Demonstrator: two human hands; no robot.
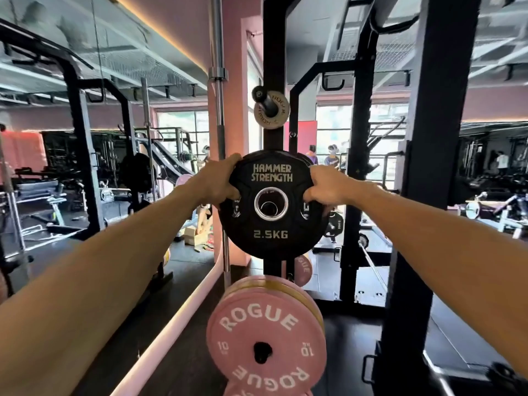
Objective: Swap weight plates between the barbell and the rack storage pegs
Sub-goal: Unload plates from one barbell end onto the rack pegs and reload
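Observation:
A black 2.5 kg Hammer Strength plate point(271, 224) hangs in front of the rack's black upright point(273, 67), held by both hands. My left hand point(218, 181) grips its upper left rim, and my right hand point(325, 185) grips its upper right rim. Through the plate's centre hole the end of a storage peg point(268, 207) shows. Whether the plate sits on the peg I cannot tell. A small pale Rogue plate point(273, 117) sits on the peg above. Pink 10 kg Rogue plates point(265, 330) are stacked on the peg below.
A second thick black rack post point(428, 167) stands close on the right. A steel barbell point(220, 138) stands upright left of the rack against a pink pillar. Benches and machines fill the left background. Other people stand far behind near the windows.

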